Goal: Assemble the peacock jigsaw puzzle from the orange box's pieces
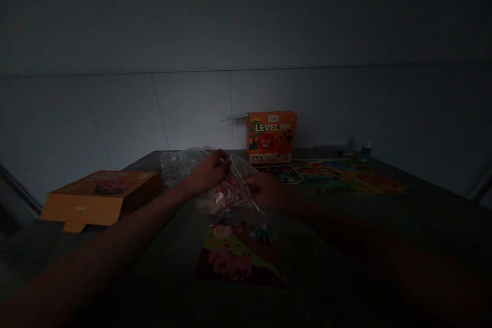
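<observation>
My left hand (210, 170) and my right hand (265, 190) are both closed on a clear plastic bag (226, 197) over the middle of the table. Pinkish pieces show through the bag, too dim to make out. My left fingers grip its upper part, and my right fingers pinch its right edge. Just in front of the bag, nearer to me, lies a colourful picture sheet (242, 256) in green, brown and pink. More crumpled clear plastic (179, 164) spreads behind my left wrist; I cannot tell whether it is the same bag.
An orange box (103, 192) with an open flap lies at the left. At the back stands an orange "LEVEL UP!" box (272, 138). Beside it lie a dark picture card (286, 174) and a large colourful puzzle-like picture (349, 177). A small bottle (366, 151) stands back right.
</observation>
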Tool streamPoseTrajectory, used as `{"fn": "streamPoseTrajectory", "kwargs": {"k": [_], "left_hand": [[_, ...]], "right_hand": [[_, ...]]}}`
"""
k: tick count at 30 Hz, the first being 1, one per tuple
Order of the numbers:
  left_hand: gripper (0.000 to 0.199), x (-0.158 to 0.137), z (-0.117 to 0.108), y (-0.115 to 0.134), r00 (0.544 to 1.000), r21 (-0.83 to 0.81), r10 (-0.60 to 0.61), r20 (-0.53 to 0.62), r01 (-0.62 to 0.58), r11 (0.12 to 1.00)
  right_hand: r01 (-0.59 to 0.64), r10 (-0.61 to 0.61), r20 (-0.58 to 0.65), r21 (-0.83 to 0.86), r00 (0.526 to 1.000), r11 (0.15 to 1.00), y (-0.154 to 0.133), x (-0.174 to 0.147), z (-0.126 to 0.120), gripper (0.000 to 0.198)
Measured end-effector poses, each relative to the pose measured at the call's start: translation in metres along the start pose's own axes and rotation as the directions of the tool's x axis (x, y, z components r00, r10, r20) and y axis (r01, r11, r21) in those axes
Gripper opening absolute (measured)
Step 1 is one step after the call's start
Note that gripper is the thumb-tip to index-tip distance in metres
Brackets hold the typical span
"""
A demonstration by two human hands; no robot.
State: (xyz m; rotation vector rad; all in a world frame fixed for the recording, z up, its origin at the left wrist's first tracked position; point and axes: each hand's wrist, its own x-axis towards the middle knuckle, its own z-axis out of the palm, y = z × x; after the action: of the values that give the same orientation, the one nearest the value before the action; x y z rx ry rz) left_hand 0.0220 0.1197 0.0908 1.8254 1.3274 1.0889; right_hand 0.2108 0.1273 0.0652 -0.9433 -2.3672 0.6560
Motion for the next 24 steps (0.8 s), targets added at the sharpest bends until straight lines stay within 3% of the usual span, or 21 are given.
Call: {"fn": "streamPoseTrajectory", "kwargs": {"k": [2,4,6,8,10,14,15,18,21,24], "left_hand": [[0.017,0.008,-0.005,-0.007,0.995,-0.100,-0.002,-0.103,-0.009,0.995],[0.019,0.014,-0.007,-0.013,0.979,-0.166,0.014,-0.201,-0.048,0.985],[0.017,0.016,-0.005,-0.017,0.962,-0.187,0.051,-0.267,-0.103,0.977],[0.021,0.014,0.001,-0.017,0.958,-0.160,0.107,-0.268,-0.153,0.975],[0.027,0.005,0.009,-0.013,0.968,-0.098,0.166,-0.190,-0.187,0.977],[0.023,-0.033,0.026,-0.006,0.964,0.097,0.235,0.126,-0.248,0.964],[0.027,-0.045,0.029,-0.006,0.919,0.250,0.266,0.290,-0.341,0.906],[0.066,-0.083,0.031,-0.015,0.830,0.475,0.282,0.481,-0.517,0.713],[0.058,-0.107,0.027,-0.028,0.852,0.565,0.222,0.474,-0.487,0.666],[0.060,-0.111,0.024,-0.035,0.878,0.600,0.212,0.429,-0.452,0.660]], "right_hand": [[0.066,-0.074,-0.157,-0.052,0.985,0.996,-0.006,-0.014,-0.011,0.022],[0.236,-0.280,-0.261,-0.189,0.924,0.953,-0.012,-0.034,-0.014,0.024],[0.289,-0.329,-0.146,-0.237,0.933,0.927,-0.013,-0.055,-0.010,0.029],[0.199,-0.187,0.080,-0.210,0.979,0.957,-0.007,-0.073,-0.004,0.064],[0.074,-0.024,0.242,-0.201,0.970,0.977,0.003,-0.086,-0.003,0.086],[-0.042,0.119,0.357,-0.216,0.926,0.975,0.026,-0.095,-0.024,0.078],[-0.056,0.139,0.366,-0.228,0.920,0.972,0.030,-0.096,-0.030,0.077],[-0.083,0.168,0.327,-0.258,0.930,0.962,0.034,-0.097,-0.033,0.074],[-0.101,0.154,0.174,-0.280,0.973,0.955,0.029,-0.100,-0.013,0.074],[-0.042,0.087,0.134,-0.310,0.987,0.950,0.017,-0.105,0.009,0.094]]}}
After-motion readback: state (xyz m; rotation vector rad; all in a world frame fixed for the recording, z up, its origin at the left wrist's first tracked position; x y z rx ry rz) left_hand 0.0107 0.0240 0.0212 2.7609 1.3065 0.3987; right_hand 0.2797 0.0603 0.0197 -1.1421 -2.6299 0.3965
